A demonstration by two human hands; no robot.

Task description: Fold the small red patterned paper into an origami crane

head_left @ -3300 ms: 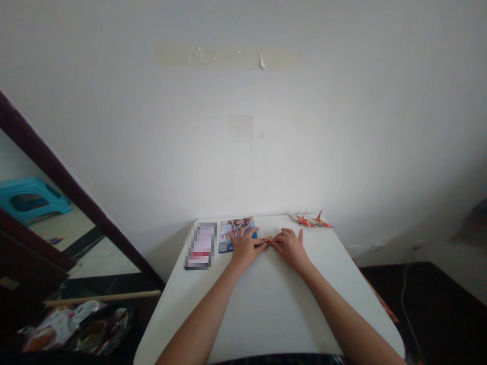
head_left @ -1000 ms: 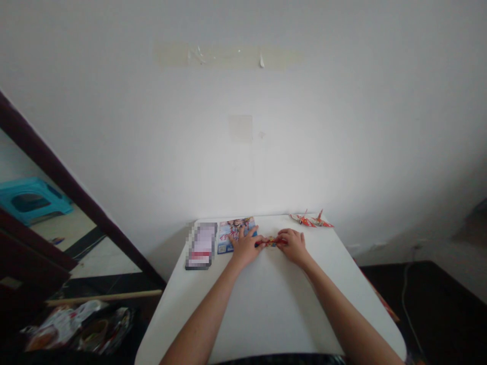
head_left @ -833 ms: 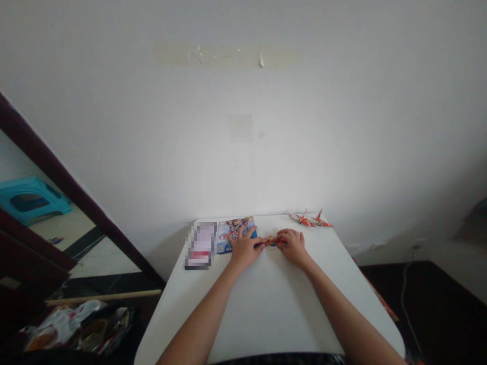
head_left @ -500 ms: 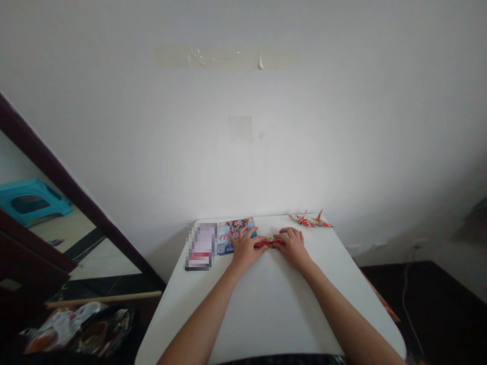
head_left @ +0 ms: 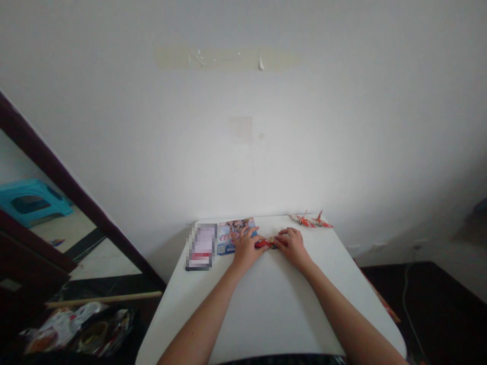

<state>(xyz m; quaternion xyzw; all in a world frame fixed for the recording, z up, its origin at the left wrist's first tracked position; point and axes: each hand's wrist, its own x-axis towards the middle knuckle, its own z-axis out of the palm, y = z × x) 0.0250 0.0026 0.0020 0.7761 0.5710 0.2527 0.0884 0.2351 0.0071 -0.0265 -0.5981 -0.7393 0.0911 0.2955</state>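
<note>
Between my two hands lies a small piece of red patterned origami paper [head_left: 271, 243], folded, on the white table. My left hand [head_left: 247, 248] pinches its left end with thumb and fingertips, the other fingers reaching over the corner of a printed booklet. At the paper's right end, my right hand [head_left: 292, 246] grips it between thumb and index finger. Parts of the paper are hidden beneath the fingers, so its exact folded shape does not show. Two folded paper cranes [head_left: 312, 221], red and white, rest at the table's back right.
Left of my hands are the colourful booklet [head_left: 227, 245] and a phone [head_left: 201, 247] with a blurred screen. The white table [head_left: 274, 314] meets the wall at its far edge. Plastic bags [head_left: 76, 327] lie on the floor at left, below a mirror showing a blue stool [head_left: 32, 200].
Both hands stay in nearly the same place. Around the red paper the fingers have shifted slightly, and the paper's middle looks a little changed in shape.
</note>
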